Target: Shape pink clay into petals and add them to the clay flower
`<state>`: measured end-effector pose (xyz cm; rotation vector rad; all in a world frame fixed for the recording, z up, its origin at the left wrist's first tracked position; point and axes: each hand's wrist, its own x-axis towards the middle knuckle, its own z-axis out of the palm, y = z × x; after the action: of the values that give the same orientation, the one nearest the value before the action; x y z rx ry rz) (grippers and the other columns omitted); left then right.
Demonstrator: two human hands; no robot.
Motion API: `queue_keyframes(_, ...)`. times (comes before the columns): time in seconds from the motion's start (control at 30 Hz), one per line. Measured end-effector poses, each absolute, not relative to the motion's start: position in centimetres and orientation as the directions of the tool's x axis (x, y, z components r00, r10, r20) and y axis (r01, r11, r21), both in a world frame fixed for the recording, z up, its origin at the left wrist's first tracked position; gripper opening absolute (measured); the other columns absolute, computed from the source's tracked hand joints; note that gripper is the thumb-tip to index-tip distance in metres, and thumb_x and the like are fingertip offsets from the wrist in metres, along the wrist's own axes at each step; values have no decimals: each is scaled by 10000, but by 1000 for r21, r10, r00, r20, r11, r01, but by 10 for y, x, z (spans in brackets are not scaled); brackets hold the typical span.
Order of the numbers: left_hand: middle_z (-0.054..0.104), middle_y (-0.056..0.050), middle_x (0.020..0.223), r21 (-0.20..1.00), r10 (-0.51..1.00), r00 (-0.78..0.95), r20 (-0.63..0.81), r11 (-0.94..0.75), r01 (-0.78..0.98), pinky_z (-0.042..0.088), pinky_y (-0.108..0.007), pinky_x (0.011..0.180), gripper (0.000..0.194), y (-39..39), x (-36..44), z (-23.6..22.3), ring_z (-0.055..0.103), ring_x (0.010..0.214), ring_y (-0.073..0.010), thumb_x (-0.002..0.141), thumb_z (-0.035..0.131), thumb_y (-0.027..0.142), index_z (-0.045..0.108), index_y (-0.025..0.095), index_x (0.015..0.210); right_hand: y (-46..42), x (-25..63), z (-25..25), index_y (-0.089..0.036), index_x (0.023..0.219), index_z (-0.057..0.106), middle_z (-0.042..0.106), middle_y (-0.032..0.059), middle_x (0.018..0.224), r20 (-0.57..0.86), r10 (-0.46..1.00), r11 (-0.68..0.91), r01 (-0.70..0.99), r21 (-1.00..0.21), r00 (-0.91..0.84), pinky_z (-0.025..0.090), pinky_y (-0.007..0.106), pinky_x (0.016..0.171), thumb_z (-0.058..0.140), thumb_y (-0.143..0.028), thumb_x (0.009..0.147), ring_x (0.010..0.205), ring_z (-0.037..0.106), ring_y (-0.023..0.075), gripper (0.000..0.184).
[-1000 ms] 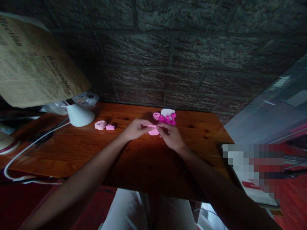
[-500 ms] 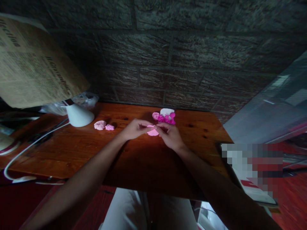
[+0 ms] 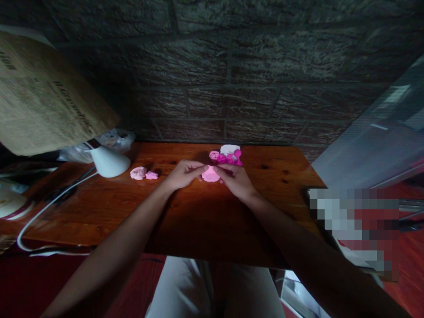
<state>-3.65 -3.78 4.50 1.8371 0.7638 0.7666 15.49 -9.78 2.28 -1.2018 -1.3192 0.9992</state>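
A flattened, rounded piece of pink modelling clay [image 3: 211, 175] is held between my two hands over the table. My left hand [image 3: 186, 173] pinches its left edge with thumb and fingers. On the opposite edge my right hand [image 3: 233, 177] has its thumb and fingers closed. Just beyond lie a pink clay rosette [image 3: 214, 155], several magenta clay pieces [image 3: 229, 159] and a white lump [image 3: 230, 149]. Left of my hands, a pale pink clay lump [image 3: 138, 172] sits beside a smaller pink lump [image 3: 152, 175].
The wooden table [image 3: 205, 221] meets a dark stone-patterned wall [image 3: 212, 70]. A lamp with a white base [image 3: 109, 161] and printed-paper shade [image 3: 49, 92] stands at left, its white cable [image 3: 43, 212] trailing forward. A pixelated object [image 3: 357, 229] lies at the right edge.
The pink clay now shows more of its flat round face between my hands. Both hands keep their hold, the thumbs slightly farther apart. The view has shifted slightly.
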Motion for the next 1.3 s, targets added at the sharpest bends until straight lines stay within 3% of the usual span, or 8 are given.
queue_keyframes(0.13,748,-47,722,895,781,567,261,-416,161,497,-242,607,354,-39,-35,40,621,614,-136,853,704,469,774,125,806,-97,155,23,-179,916,777,740,20,772,148,989,149,117,-982,-20,483,255,613,666,-423,849,608,612,123,277)
queue_keyframes(0.33,705,-27,654,878,763,584,277,-448,168,472,-214,544,382,-43,-29,43,572,541,-105,875,675,491,752,131,776,-95,157,23,-172,959,771,733,22,752,160,987,157,165,-974,3,496,263,624,657,-339,886,619,635,134,215)
queue_keyframes(0.57,765,-64,755,910,828,493,267,-386,155,526,-228,570,397,-41,-30,48,615,577,-115,787,770,513,785,125,868,-93,157,19,-181,977,768,747,34,790,166,986,160,190,-969,17,515,270,617,662,-348,900,614,654,135,212)
queue_keyframes(0.8,793,-83,861,916,834,483,267,-376,144,536,-231,586,345,-40,-30,46,654,630,-125,772,799,454,789,136,906,-95,155,22,-174,994,767,761,35,814,136,989,121,193,-974,66,524,265,622,654,-313,897,617,656,131,204)
queue_keyframes(0.97,771,-65,824,893,795,538,280,-422,159,533,-227,595,374,-38,-31,43,654,647,-129,814,756,487,759,133,932,-94,156,19,-175,969,774,749,26,764,165,984,142,248,-958,74,509,264,620,634,-294,911,596,645,133,192)
queue_keyframes(1.07,761,-65,856,868,758,587,283,-463,179,531,-223,613,342,-38,-32,42,657,688,-132,849,728,464,749,137,946,-93,158,16,-182,980,785,759,30,782,178,981,150,288,-946,73,529,283,679,635,-304,916,652,668,148,204)
queue_keyframes(1.3,748,-81,905,770,662,653,368,-610,184,540,-259,717,224,-39,-33,42,666,780,-151,901,685,365,747,149,910,-93,158,16,-230,1052,780,794,49,1067,226,974,200,363,-910,29,550,342,878,608,-193,916,893,723,176,223)
